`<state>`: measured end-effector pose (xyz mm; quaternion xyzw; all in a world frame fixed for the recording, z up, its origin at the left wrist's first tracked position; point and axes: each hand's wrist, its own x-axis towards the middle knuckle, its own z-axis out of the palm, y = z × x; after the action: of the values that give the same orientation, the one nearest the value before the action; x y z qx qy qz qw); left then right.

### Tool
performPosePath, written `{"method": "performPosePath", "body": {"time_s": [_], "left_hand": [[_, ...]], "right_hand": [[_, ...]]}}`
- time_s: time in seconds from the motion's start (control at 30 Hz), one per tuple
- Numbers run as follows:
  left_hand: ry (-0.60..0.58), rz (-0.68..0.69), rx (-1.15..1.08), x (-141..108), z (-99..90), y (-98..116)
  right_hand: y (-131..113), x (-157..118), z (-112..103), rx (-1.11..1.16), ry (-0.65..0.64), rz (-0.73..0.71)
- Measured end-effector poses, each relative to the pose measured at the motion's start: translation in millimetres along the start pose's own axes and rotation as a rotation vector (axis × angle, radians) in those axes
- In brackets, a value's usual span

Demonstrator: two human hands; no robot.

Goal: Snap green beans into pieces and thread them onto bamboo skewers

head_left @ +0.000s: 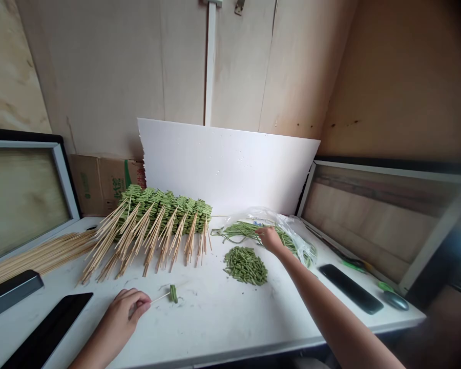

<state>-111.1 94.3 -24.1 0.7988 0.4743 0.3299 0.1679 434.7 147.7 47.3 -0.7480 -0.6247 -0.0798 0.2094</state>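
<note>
Between the fingertips of my left hand (128,308) is a thin wooden skewer (160,298), with short green bean pieces (173,293) on its far end, low over the white table (215,328). My right hand (269,238) is over the long green beans (244,229) beside a clear plastic bag (297,236). Its fingers are pressed together; what they hold, if anything, is too small to make out. A pile of short cut bean pieces (246,265) lies on the table just below my right hand.
At the back left, filled skewers (165,210) are stacked with their sticks pointing forward. Bare skewers (57,251) lie left of them. A black phone (351,288), a mouse (396,300) and green-handled scissors (353,265) are at the right. A white board (226,164) stands behind.
</note>
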Motion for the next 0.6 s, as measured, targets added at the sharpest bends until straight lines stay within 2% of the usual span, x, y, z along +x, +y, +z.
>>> {"method": "performPosePath", "body": {"time_s": [0.17,0.33,0.47,0.6], "left_hand": [[0.005,0.023,0.154,-0.7,-8.0,-21.2],[-0.009,0.014,0.249,-2.4,-19.6,-39.4],[-0.031,-0.048,0.228,-4.0,-25.0,-42.1],[-0.039,-0.074,0.21,-4.1,-27.9,-35.4]], "right_hand": [[-11.3,18.6,20.1,-0.115,-0.15,-0.231],[-24.6,34.5,30.6,-0.208,-0.233,-0.339],[-30.6,45.2,26.4,-0.248,-0.232,-0.356],[-29.1,60.2,8.4,-0.255,-0.162,-0.314]]}}
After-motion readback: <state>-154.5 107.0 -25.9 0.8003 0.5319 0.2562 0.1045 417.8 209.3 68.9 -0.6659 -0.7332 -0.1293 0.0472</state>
